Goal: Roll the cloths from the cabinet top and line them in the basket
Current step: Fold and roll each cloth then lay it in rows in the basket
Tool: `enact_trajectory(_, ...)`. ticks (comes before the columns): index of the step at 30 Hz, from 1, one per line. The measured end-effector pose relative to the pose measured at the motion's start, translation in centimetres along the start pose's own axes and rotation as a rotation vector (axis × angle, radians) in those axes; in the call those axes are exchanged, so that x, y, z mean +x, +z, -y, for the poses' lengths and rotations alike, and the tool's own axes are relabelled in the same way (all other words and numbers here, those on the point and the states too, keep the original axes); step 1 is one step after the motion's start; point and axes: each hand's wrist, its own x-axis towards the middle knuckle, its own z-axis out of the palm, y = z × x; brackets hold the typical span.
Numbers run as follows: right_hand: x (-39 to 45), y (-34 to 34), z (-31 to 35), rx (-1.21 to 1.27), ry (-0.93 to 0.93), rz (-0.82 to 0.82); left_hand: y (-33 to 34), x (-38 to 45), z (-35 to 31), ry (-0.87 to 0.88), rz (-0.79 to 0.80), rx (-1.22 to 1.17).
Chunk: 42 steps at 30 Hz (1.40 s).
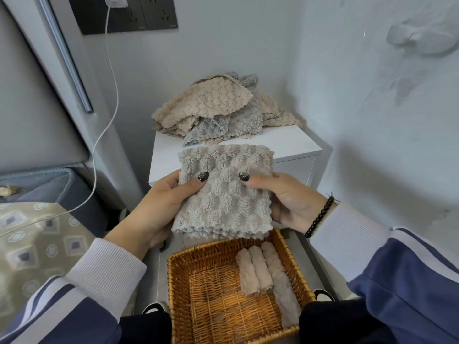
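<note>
Two hands held a folded grey cloth (223,189) above the basket (178,264): left hand (159,207) and right hand (290,199) each pinched it, thumbs on top. Four rolls (263,269) lined the basket's right side; a pile (218,112) sat on the cabinet (285,142).

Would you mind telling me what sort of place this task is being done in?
Most likely a bedroom corner at home. A padded headboard and patterned bedding sit on the left, a small white cabinet stands against the wall, and a charger cable hangs from wall sockets.
</note>
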Motion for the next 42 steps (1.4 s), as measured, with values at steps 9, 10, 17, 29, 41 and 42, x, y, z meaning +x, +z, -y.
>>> enact_trajectory(9, -0.5, -0.1, 0.2, -0.290, -0.044, -0.098, -1.0, -0.2, 0.0, 0.065, 0.016, 0.312)
enact_trajectory(10, -0.6, -0.2, 0.3, -0.296, -0.042, -0.092, -1.2, -0.2, 0.0, 0.063, 0.027, 0.348)
enact_trajectory(17, -1.0, -0.6, 0.2, -0.172, -0.008, -0.066, -1.6, -0.6, -0.2, 0.038, 0.106, 0.215)
enact_trajectory(29, -0.7, -1.7, 1.1, 0.172, -0.100, 0.193, -2.0, -0.3, -0.5, 0.028, 0.292, -0.085)
enact_trajectory(41, -0.5, -2.6, 1.3, 0.179, -0.158, 0.184, -2.1, -0.1, -1.0, 0.025, 0.356, -0.164)
enact_trajectory(42, -0.6, -2.5, 1.4, 0.179, -0.143, 0.181, -2.0, -0.2, -1.1, 0.023, 0.343, -0.147)
